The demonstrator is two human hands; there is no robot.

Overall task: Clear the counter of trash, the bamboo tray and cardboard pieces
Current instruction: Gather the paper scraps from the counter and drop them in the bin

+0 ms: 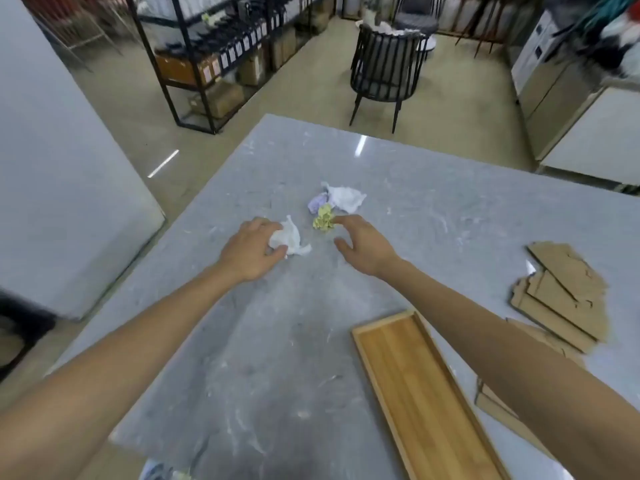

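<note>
On the grey marble counter (pixel 277 341) lie crumpled bits of trash. My left hand (pixel 249 251) is closed around a white paper wad (pixel 289 237). My right hand (pixel 363 244) hovers open beside a yellow-green wad (pixel 323 218), its fingertips almost touching it. Just beyond lie a lilac wad (pixel 316 202) and a larger white crumpled paper (pixel 346 198). A long, empty bamboo tray (pixel 415 386) rests near the front right. Torn cardboard pieces (pixel 561 292) are stacked at the right, and another cardboard piece (pixel 495 407) is partly hidden under my right forearm.
The counter's left edge drops to a beige floor beside a white cabinet (pixel 62 188). Beyond the far edge stand a black slatted chair (pixel 384 67) and a black metal shelf rack (pixel 214 60) with boxes. A white counter (pixel 595 140) sits at the right.
</note>
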